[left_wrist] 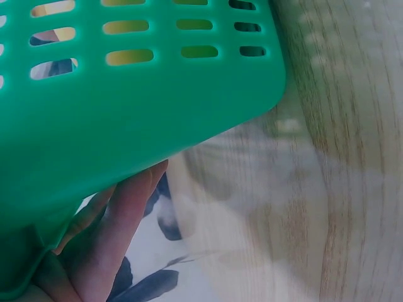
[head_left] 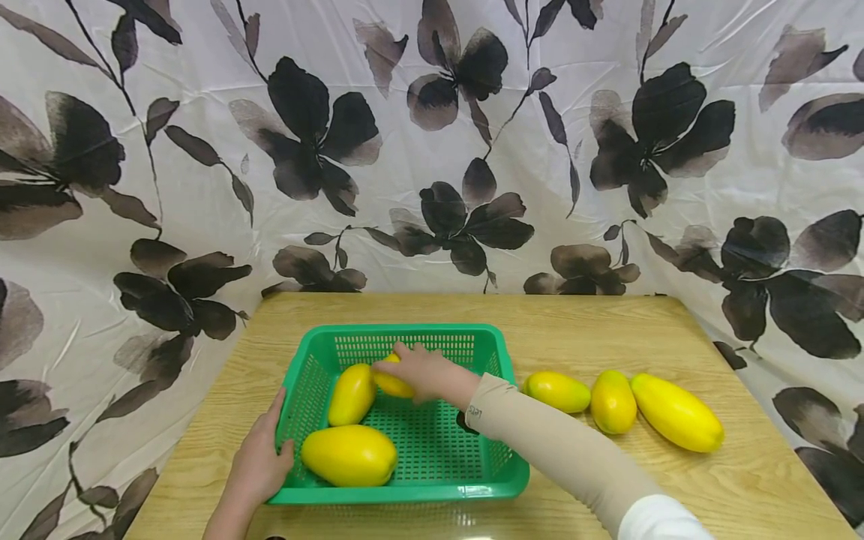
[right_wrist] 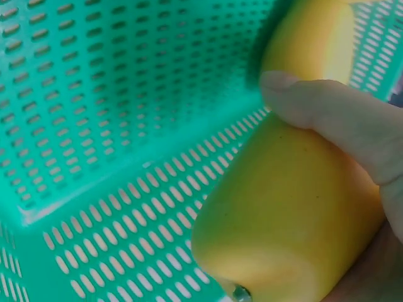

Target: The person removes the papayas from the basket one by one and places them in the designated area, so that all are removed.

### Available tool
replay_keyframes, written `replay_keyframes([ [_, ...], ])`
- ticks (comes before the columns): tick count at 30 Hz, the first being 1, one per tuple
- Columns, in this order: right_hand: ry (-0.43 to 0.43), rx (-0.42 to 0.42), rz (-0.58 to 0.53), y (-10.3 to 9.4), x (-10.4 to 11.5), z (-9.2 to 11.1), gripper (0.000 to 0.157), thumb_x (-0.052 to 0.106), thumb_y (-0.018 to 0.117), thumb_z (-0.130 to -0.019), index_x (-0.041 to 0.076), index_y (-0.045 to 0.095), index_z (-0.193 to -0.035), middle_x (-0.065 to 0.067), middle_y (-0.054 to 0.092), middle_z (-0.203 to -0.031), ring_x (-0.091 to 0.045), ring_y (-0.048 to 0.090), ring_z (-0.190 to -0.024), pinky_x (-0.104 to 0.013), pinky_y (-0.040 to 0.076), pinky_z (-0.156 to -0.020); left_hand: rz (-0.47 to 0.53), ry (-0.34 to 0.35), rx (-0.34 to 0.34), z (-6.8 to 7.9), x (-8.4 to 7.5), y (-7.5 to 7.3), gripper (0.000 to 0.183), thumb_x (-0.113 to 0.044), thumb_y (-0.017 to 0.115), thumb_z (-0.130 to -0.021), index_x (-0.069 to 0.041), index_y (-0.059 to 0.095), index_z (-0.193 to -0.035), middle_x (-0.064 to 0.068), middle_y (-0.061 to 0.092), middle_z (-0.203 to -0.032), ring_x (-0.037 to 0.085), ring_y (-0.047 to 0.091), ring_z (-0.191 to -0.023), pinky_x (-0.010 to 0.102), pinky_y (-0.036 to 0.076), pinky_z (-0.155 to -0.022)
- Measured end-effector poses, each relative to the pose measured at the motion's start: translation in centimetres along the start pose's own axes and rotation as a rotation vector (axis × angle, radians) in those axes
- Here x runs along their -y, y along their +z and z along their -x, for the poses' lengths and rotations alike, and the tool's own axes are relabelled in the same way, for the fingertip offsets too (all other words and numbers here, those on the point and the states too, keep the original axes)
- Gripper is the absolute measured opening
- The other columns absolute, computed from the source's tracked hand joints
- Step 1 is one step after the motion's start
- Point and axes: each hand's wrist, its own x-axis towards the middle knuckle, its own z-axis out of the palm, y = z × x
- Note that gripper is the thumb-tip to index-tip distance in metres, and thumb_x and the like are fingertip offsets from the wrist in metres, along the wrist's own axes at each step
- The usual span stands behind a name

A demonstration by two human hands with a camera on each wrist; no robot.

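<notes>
Floral cloth (head_left: 432, 45): hangs behind the desk, well apart from the work.
Desk (head_left: 574, 330): carries the basket and, to its right, a row of loose yellow fruits.
Green basket (head_left: 398, 493): stands on the desk with three yellow fruits within its walls, counting the one in the grasp.
Step at the basket: judging by the grasp, one fruit is probably being set in at the far side; a single moment cannot rule out lifting or shifting it.
Next move: if it is placing, it calls for the fruit to rest on the slotted floor before the fingers loosen, with the neighbouring fruit left unpushed.
Left hand (head_left: 259, 457): pinches the basket's left rim, thumb inside, fairly straight fingers outside, with only the rim's thickness between them; it seems to steady it.
Right hand (head_left: 432, 373): reaches into the basket, fingers and thumb curled round a fruit, parted only to its width.
Fruits on the desk: a long one (head_left: 677, 413) at the far right, then two smaller ones (head_left: 613, 403) towards the basket.
Large fruit in the basket (head_left: 351, 456): lies sideways at the near left.
Smaller fruit in the basket (head_left: 352, 395): lies behind it.
Held fruit (head_left: 394, 385): just beside that one; whether it touches the floor is hidden.
</notes>
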Motion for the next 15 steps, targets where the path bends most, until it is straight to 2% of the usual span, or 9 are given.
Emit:
replay_keyframes([
  [5,-0.011,-0.03,-0.029,-1.1,-0.4,1.1,0.087,0.011,0.08,-0.068,0.037,0.035,-0.138,-0.011,0.032,-0.138,-0.036,0.042,-0.118,-0.054,0.045,-0.082,-0.001,0.008,-0.012,0.1,0.1,0.0,0.076,0.002,0.052,-0.082,0.002,0.01,-0.145,0.038,0.033,-0.131,0.055,0.039,-0.113,0.063,0.037,-0.084],
  [9,-0.023,-0.057,-0.034,-1.7,-0.8,2.0,0.087,0.011,0.08,-0.068,0.035,0.036,-0.138,-0.01,0.033,-0.136,-0.032,0.044,-0.112,-0.048,0.048,-0.078,-0.004,0.013,-0.021,0.0,0.0,0.1,0.076,0.002,0.052,-0.081,0.003,0.01,-0.145,0.038,0.033,-0.131,0.055,0.039,-0.113,0.064,0.036,-0.084],
  [15,-0.024,-0.092,-0.048,-2.4,-1.5,3.5,0.084,0.011,0.079,-0.07,0.035,0.035,-0.138,-0.009,0.034,-0.134,-0.029,0.045,-0.107,-0.048,0.049,-0.075,0.003,0.002,-0.013,0.1,-0.2,0.0,0.076,0.002,0.051,-0.081,0.002,0.01,-0.145,0.038,0.033,-0.131,0.054,0.039,-0.113,0.063,0.037,-0.084],
])
